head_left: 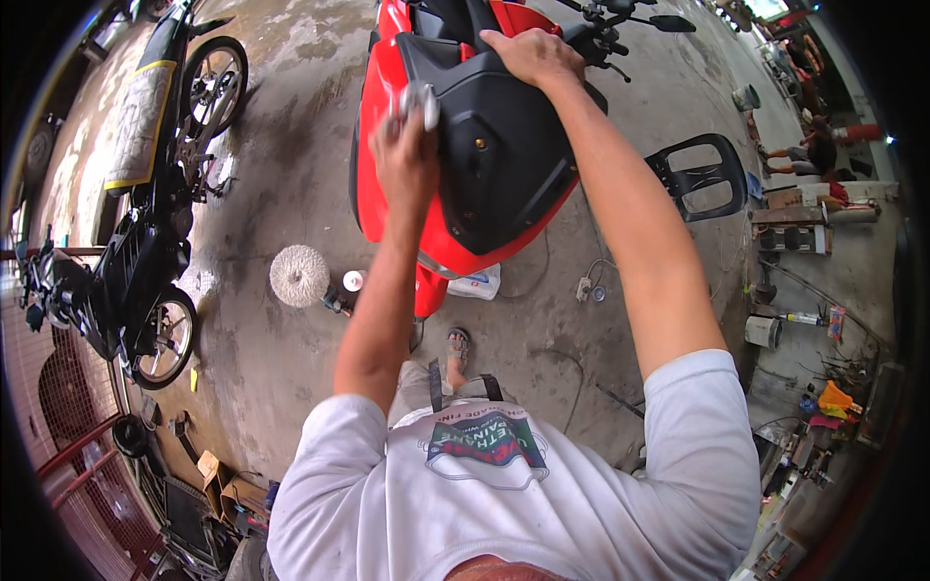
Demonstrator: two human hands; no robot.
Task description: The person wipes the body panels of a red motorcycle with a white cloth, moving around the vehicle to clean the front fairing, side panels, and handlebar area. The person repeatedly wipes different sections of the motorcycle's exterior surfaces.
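A red motorcycle (373, 82) with a black panel (509, 145) stands directly in front of me. My left hand (402, 145) is closed round a crumpled whitish cloth (418, 101), which lies against the left side of the bodywork near the panel's edge. Farther up, my right hand (533, 58) rests on top of the black and red bodywork. Its thumb is stretched out to the left, and I see nothing held in it; the other fingers are partly hidden. Handlebar parts and a mirror (672, 23) show beyond that hand.
Another motorcycle (145, 261) stands at left. On the concrete floor are a fluffy round polishing pad (299, 276) on a tool, a white-topped container (354, 281) and a white bag (477, 283). A black plastic chair (702, 176) is at right, near a cluttered wall and a person (816, 150).
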